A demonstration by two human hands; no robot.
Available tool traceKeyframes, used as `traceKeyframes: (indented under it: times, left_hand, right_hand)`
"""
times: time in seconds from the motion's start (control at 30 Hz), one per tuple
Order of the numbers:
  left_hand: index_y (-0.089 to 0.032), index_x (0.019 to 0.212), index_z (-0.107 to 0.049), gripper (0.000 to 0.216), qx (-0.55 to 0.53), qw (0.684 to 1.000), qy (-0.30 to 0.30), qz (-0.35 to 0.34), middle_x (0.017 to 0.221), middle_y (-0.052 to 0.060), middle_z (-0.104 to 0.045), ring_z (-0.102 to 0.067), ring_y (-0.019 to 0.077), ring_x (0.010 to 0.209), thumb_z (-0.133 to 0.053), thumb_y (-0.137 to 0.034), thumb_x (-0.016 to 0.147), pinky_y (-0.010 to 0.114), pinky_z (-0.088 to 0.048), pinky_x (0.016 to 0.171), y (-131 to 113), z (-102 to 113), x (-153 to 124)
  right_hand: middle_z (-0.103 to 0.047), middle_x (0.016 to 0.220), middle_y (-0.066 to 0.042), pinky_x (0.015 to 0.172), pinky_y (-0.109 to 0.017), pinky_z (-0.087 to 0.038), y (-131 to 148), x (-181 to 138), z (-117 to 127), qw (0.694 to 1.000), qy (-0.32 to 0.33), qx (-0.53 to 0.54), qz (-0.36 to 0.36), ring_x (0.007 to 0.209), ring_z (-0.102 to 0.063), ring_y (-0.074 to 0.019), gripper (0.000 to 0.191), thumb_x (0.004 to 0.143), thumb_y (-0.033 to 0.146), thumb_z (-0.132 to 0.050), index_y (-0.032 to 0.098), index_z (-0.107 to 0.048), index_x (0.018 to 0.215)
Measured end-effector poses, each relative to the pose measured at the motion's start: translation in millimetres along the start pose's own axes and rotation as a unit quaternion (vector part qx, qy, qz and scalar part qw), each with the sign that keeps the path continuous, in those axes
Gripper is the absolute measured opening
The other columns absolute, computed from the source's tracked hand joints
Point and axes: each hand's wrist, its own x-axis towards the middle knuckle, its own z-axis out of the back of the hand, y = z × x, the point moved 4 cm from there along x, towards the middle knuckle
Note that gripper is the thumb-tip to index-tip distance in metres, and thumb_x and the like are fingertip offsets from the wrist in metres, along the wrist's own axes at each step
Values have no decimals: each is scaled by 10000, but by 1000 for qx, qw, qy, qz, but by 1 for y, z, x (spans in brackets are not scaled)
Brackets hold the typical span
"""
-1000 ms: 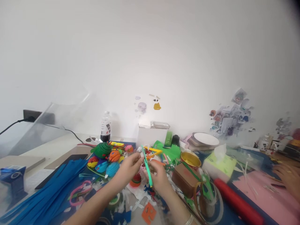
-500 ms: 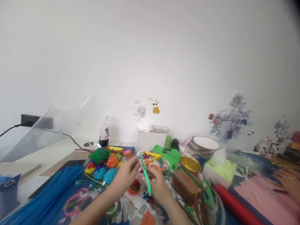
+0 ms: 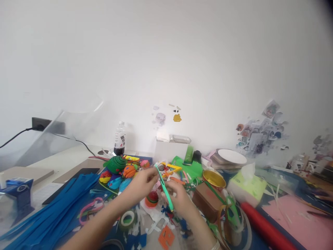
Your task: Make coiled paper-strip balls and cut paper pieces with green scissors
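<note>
A narrow green strip (image 3: pixel 169 198) stands tilted between my hands, over the scrap-covered table. My left hand (image 3: pixel 145 182) has its fingers pinched close to the strip's upper end; what the fingertips hold is too small to make out. Curled around the strip's middle, my right hand (image 3: pixel 179 196) grips it. Just below and between the hands sits a round red, orange and green coiled piece (image 3: pixel 151 199). Left of my left hand, colourful coiled figures (image 3: pixel 116 165) are gathered in a pile. An orange cut paper piece (image 3: pixel 165 236) lies among white and blue scraps nearer me.
Blue strips (image 3: pixel 62 205) spread across the left side, near a blue carton (image 3: pixel 22 198). A roll of tape (image 3: pixel 127 219) lies in front. To the right are a brown box (image 3: pixel 206 201), a gold bowl (image 3: pixel 214 178), a tissue pack (image 3: pixel 247 187) and a red roll (image 3: pixel 265 225).
The view has shifted, so the scene sits slightly right and, at the back, higher. Both hands stay around the green strip. At the far right, another person's hand has mostly left view.
</note>
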Motion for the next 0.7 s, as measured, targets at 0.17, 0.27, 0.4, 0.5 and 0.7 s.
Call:
traceKeyframes:
  times: [0.17, 0.27, 0.4, 0.5, 0.7]
  left_hand:
    - [-217, 636, -376, 258, -18, 999, -24, 14, 598, -56, -394, -405, 133, 578, -312, -382, 824, 241, -301, 538, 4, -11, 3]
    - [-217, 595, -366, 272, -16, 1000, -10, 14, 578, -56, -398, -406, 134, 568, -341, -375, 815, 242, -299, 530, 6, -19, 2]
    - [-214, 622, -417, 223, -14, 1000, 0, 15, 576, -59, -419, -412, 132, 557, -376, -336, 803, 241, -306, 528, 5, -20, -1]
    - [-219, 665, -413, 233, -19, 999, -28, 17, 612, -56, -414, -421, 133, 574, -311, -345, 833, 240, -322, 537, 2, -15, -2]
    - [-219, 668, -425, 231, -8, 998, -66, 11, 589, -52, -410, -422, 146, 576, -334, -361, 826, 248, -323, 542, -2, -12, -2]
  right_hand:
    - [-374, 606, 36, 523, -238, -275, -9, 2, -6, 999, -49, 22, 6, 575, -345, -120, 165, 790, 321, -548, 166, -587, 748]
    - [-402, 619, 30, 517, -235, -288, -16, 2, -9, 997, -73, 38, 1, 572, -360, -120, 190, 788, 332, -559, 160, -614, 847]
    - [-434, 635, 20, 522, -233, -322, -14, 2, -8, 996, -86, 38, -5, 579, -387, -124, 227, 787, 333, -561, 161, -627, 920]
    - [-468, 642, 5, 530, -240, -342, -9, 2, -8, 996, -88, 15, -3, 582, -398, -130, 228, 771, 349, -570, 150, -632, 863]
    - [-492, 658, -1, 542, -244, -356, -9, 2, -10, 996, -87, 11, -1, 596, -412, -138, 200, 758, 342, -572, 160, -618, 825]
